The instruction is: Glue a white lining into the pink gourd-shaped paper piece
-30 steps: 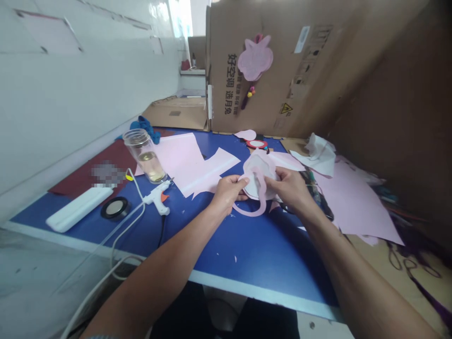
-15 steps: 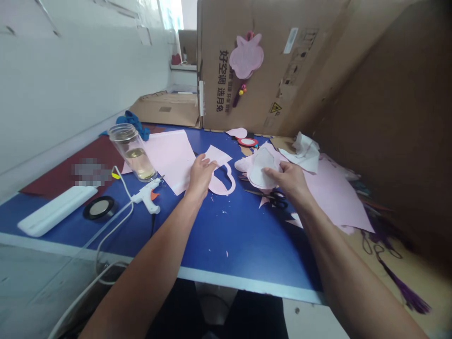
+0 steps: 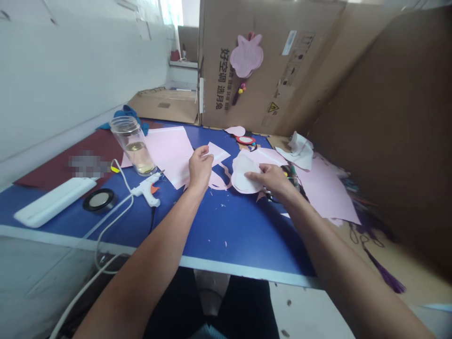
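Note:
My left hand (image 3: 200,168) is closed in a pinch beside a small angular piece of pink paper (image 3: 219,154), gripping its near edge. In my right hand (image 3: 273,180) is a rounded, wavy-edged paper cut-out (image 3: 244,175), white on top with a pink rim, held between thumb and fingers. A curved pink paper offcut (image 3: 218,182) lies on the blue table between my hands, partly behind the cut-out. Under my right hand, black-handled scissors (image 3: 271,196) are mostly hidden.
To the left are a glass jar of pale liquid (image 3: 141,157), a white glue gun (image 3: 148,188) with its cord, a roll of tape (image 3: 99,200) and a long white box (image 3: 54,202). Pink sheets (image 3: 328,188) and a purple tassel (image 3: 384,273) lie right. Cardboard (image 3: 268,19) stands behind.
My right hand has moved left with the cut-out, bringing it nearer my left hand. My left hand stays about in place with the small pink piece. The whole view has shifted slightly.

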`<state>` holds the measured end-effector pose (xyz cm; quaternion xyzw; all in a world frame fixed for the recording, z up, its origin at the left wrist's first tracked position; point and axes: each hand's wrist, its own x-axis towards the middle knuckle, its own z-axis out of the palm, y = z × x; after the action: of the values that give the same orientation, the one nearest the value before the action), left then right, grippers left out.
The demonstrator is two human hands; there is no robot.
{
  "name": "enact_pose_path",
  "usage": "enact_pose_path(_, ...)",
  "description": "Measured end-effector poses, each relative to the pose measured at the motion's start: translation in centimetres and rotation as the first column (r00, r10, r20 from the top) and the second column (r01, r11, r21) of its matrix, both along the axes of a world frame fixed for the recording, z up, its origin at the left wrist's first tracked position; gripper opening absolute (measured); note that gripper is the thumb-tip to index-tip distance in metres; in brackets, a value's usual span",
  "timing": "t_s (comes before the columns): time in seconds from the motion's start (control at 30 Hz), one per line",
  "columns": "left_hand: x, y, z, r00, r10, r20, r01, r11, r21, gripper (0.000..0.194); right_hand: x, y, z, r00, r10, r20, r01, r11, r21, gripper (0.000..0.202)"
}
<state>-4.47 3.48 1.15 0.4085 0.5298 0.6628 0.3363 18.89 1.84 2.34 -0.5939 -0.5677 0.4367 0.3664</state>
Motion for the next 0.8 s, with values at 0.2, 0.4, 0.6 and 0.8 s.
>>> enact_pose_path(0.2,0.5,-0.5,1.6,0.997,-0.080,-0.005,0.080,0.996,0.045,0.027,-1.5,-3.0,1.2,0.987,0.157,-0.039,-0.160,0.984,-0.073,0.020)
enact_pose_path(0.4,1.1,-2.0,3.5,0.981,-0.188,0.039,0.189,0.982,-0.011,0.025,1.1,-5.8,1.1,0.992,0.053,-0.115,-0.063,0.994,-0.092,0.031)
enact_pose_path(0.6,-0.5,-6.4,2.2,0.959,-0.283,-0.012,0.283,0.959,-0.018,0.027,4.1,-8.9,-0.7,0.972,-0.122,-0.202,0.103,0.989,-0.105,0.049)
enact_pose_path(0.8,-2.4,-8.0,-0.7,0.973,-0.228,0.047,0.232,0.965,-0.124,0.023,4.7,-10.7,-1.3,0.978,-0.152,-0.144,0.135,0.983,-0.120,0.050)
